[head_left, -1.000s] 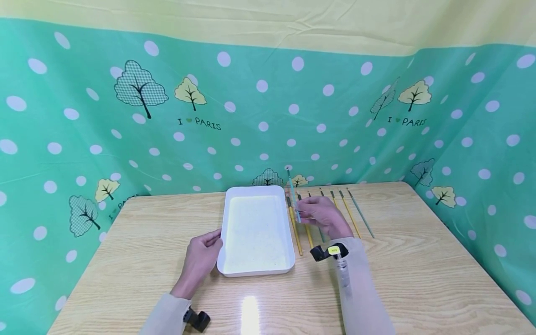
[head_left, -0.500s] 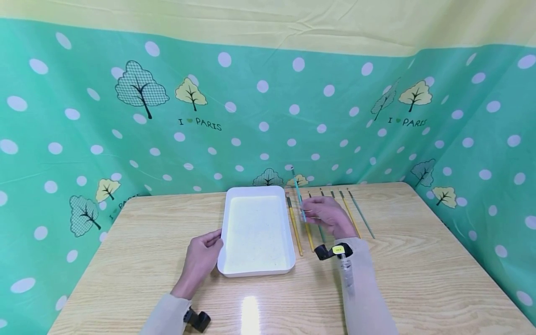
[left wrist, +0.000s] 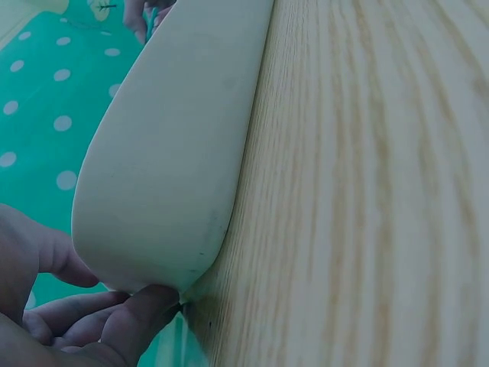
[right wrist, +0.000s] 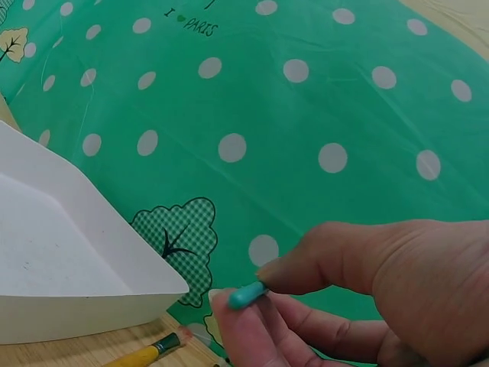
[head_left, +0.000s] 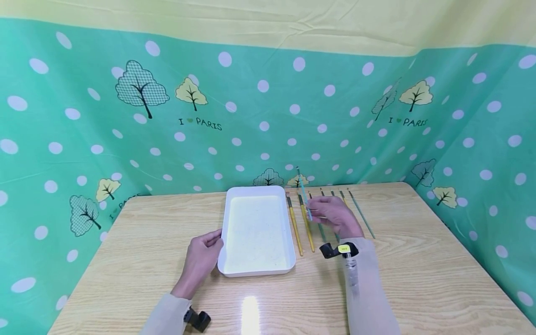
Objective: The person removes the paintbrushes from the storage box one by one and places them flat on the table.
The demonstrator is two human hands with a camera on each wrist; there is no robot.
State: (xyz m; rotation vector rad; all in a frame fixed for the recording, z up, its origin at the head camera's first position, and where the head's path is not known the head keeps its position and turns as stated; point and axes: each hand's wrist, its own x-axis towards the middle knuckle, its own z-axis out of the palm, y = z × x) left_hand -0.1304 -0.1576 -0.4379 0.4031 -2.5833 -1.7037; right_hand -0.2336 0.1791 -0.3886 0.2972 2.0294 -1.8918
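In the head view my right hand [head_left: 332, 216] pinches a teal paintbrush [head_left: 302, 184] near its handle's lower end. The brush tilts with its tip up and away, raised over the row of brushes. The right wrist view shows the teal handle's end [right wrist: 246, 295] between thumb and fingers. My left hand [head_left: 202, 260] holds the left side of a white rectangular tray [head_left: 256, 273]. Up close in the left wrist view, its fingers [left wrist: 141, 317] grip the tray's wall near a corner. Nothing lies in the tray.
Right of the tray lie a yellow-handled brush [head_left: 295, 228], another yellow brush [head_left: 307, 230] and several more, partly hidden by the right hand. At the row's right end is a teal brush [head_left: 362, 216]. A green dotted curtain [head_left: 268, 116] encloses the wooden table [head_left: 435, 270].
My right hand has moved rightwards with the teal paintbrush, away from the tray and across the brush row. The left hand and tray stay in place.
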